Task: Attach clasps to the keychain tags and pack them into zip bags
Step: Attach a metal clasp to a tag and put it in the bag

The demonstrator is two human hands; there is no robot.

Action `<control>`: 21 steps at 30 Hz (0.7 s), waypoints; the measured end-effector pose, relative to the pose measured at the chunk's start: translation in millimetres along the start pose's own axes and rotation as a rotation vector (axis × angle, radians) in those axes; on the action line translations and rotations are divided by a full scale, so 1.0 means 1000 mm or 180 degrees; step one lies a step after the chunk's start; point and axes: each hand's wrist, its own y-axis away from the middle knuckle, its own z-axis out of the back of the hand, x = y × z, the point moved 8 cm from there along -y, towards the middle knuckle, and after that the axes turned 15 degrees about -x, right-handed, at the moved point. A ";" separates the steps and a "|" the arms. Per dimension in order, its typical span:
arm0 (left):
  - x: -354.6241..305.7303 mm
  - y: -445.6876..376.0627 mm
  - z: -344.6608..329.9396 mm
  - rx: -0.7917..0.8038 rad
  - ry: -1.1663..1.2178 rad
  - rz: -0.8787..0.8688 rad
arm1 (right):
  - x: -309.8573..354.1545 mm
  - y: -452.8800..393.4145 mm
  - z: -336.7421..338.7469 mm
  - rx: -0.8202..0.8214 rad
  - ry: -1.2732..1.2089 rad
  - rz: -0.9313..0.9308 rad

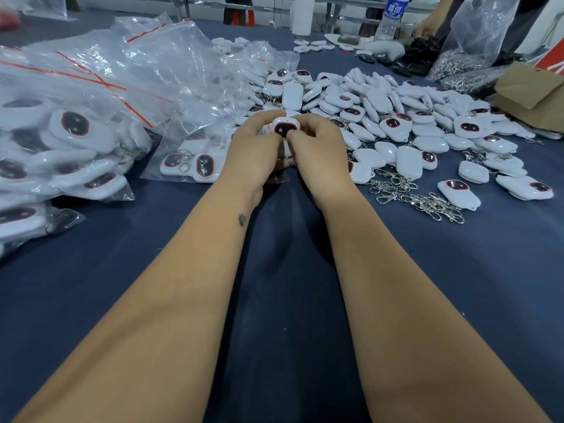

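Observation:
Both hands meet over the middle of the blue table. My left hand (253, 145) and my right hand (317, 148) together pinch one white keychain tag (285, 126) with a dark red-rimmed window, held face up above the cloth. A small metal ring (287, 160) hangs below it between my palms. A big heap of loose white tags (381, 111) lies behind and to the right. Loose silver clasps (418, 199) are scattered at the right. A zip bag (195, 160) holding tags with rings lies just left of my left hand.
Filled zip bags with red seals (70, 132) pile up at the left. Another person's hand (427, 25) works at the back right beside a water bottle (392, 16), a clear bag of metal clasps (467, 62) and a brown cardboard box (531, 93).

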 end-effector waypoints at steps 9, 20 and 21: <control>0.000 -0.001 -0.001 0.0016 -0.0033 -0.0044 | -0.001 -0.003 0.000 0.0033 -0.0084 0.0027; -0.002 0.003 -0.001 -0.0037 -0.0018 -0.0008 | -0.004 -0.003 -0.003 0.0043 -0.0152 -0.0117; -0.002 0.003 -0.001 -0.0032 -0.0045 0.0000 | -0.004 -0.003 -0.003 0.0066 -0.0209 -0.0177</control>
